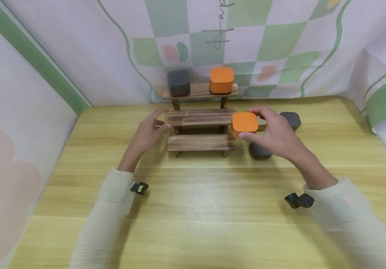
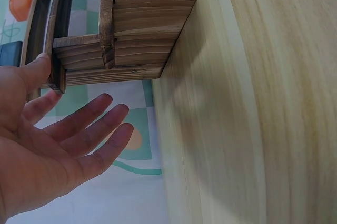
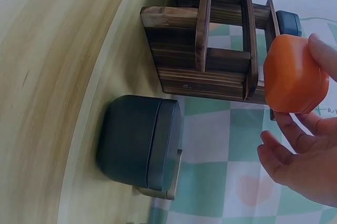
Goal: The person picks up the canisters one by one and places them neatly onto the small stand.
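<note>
A three-tier brown wooden stand [image 1: 201, 142] stands near the back of the table. My left hand [image 1: 145, 134] is at the left end of its middle tier, pinching the board between thumb and index finger; the other fingers [image 2: 100, 134] extend free in the left wrist view. My right hand [image 1: 278, 134] holds an orange rounded-square box [image 1: 244, 122] between thumb and fingers, by the right end of the middle tier. Another orange box [image 1: 221, 80] and a dark box [image 1: 178, 83] sit on the top tier. The middle and bottom tiers are bare.
Right of the stand, a dark box [image 1: 260, 151] is on the table below my right hand, with a second dark box [image 1: 290, 120] farther back. A khaki object [image 1: 262, 123] shows partly behind my fingers. A checked curtain [image 1: 206, 48] hangs behind the table.
</note>
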`<action>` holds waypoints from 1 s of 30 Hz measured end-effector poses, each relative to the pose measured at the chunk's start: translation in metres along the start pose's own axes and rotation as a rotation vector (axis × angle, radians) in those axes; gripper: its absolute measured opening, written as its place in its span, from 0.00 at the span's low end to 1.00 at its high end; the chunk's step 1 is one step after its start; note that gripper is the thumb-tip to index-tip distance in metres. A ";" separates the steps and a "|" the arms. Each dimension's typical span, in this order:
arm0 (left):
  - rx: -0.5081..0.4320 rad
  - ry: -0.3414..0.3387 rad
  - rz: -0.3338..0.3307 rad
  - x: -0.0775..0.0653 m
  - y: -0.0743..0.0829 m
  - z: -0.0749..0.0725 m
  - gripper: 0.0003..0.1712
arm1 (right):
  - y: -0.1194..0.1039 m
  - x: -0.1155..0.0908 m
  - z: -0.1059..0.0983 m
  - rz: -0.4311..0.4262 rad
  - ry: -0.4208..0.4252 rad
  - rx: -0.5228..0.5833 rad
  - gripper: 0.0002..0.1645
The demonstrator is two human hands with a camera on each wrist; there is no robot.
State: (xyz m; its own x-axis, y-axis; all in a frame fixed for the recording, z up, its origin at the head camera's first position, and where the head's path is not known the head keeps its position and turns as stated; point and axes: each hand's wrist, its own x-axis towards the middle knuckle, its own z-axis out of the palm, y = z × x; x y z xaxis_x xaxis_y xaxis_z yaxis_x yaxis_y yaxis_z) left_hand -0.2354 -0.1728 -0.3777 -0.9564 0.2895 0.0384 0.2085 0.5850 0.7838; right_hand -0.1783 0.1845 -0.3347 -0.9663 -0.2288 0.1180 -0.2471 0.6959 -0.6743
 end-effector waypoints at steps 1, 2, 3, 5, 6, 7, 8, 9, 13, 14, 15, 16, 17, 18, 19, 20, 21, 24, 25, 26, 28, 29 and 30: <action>0.004 0.000 -0.002 0.000 0.000 0.000 0.32 | -0.001 0.000 0.000 0.002 -0.001 0.003 0.44; 0.005 0.001 -0.003 0.000 0.000 0.000 0.32 | -0.001 0.001 0.001 0.004 -0.001 0.005 0.44; 0.006 0.001 -0.005 0.000 0.000 0.000 0.32 | -0.002 0.001 0.001 0.004 0.000 0.007 0.44; 0.007 0.002 -0.007 0.001 -0.001 0.000 0.32 | -0.004 0.002 0.003 0.004 0.000 0.012 0.44; 0.006 0.001 -0.010 0.001 -0.001 0.000 0.32 | -0.005 0.003 0.004 0.004 0.001 0.012 0.44; 0.005 0.002 -0.010 0.001 -0.001 0.000 0.32 | -0.005 0.003 0.004 0.001 0.002 0.014 0.44; 0.003 0.002 -0.010 0.001 -0.001 0.000 0.32 | -0.006 0.004 0.005 -0.002 0.003 0.015 0.43; 0.001 0.001 -0.010 0.001 -0.001 0.001 0.32 | -0.006 0.004 0.006 -0.005 0.004 0.016 0.43; -0.001 0.003 -0.008 0.000 0.000 0.001 0.32 | -0.007 0.006 0.009 -0.015 0.008 0.022 0.43; -0.002 0.002 -0.009 0.000 0.000 0.001 0.32 | -0.008 0.007 0.010 -0.017 0.009 0.022 0.43; -0.002 0.003 -0.010 0.000 0.000 0.001 0.32 | -0.008 0.007 0.010 -0.019 0.010 0.022 0.43; -0.001 0.004 -0.011 0.000 0.000 0.001 0.32 | -0.009 0.008 0.011 -0.022 0.010 0.023 0.43; -0.001 0.005 -0.010 0.000 0.000 0.001 0.32 | -0.009 0.008 0.011 -0.023 0.010 0.021 0.43; -0.002 0.003 -0.009 0.000 -0.001 0.001 0.32 | -0.010 0.009 0.012 -0.024 0.011 0.023 0.43; -0.002 0.003 -0.009 0.001 -0.001 0.001 0.32 | -0.011 0.010 0.013 -0.024 0.012 0.023 0.43; -0.004 0.003 -0.008 0.001 -0.001 0.000 0.32 | -0.012 0.011 0.014 -0.025 0.014 0.025 0.43; -0.004 0.004 -0.007 0.001 -0.001 0.000 0.32 | -0.013 0.011 0.015 -0.025 0.016 0.027 0.43; -0.009 0.003 -0.009 0.000 0.000 0.000 0.31 | -0.018 0.015 0.018 -0.029 0.025 0.020 0.44; -0.010 0.003 -0.011 0.000 0.000 0.000 0.32 | -0.020 0.016 0.020 -0.032 0.026 0.015 0.44; -0.012 0.001 -0.012 0.000 0.000 -0.001 0.32 | -0.022 0.017 0.021 -0.036 0.028 0.010 0.45; -0.010 0.000 -0.008 0.000 -0.001 -0.001 0.32 | -0.025 0.019 0.023 -0.044 0.028 -0.001 0.45; -0.010 -0.002 -0.006 0.000 -0.001 -0.001 0.32 | -0.026 0.020 0.023 -0.047 0.027 -0.002 0.45; -0.009 -0.001 -0.003 0.000 -0.001 -0.001 0.32 | -0.027 0.020 0.024 -0.052 0.025 -0.003 0.45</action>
State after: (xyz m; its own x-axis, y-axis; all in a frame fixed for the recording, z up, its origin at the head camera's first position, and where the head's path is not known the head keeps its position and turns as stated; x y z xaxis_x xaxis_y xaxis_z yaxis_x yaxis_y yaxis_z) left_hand -0.2361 -0.1741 -0.3782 -0.9569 0.2884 0.0349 0.2033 0.5789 0.7897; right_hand -0.1895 0.1445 -0.3315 -0.9537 -0.2473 0.1713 -0.2971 0.6857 -0.6645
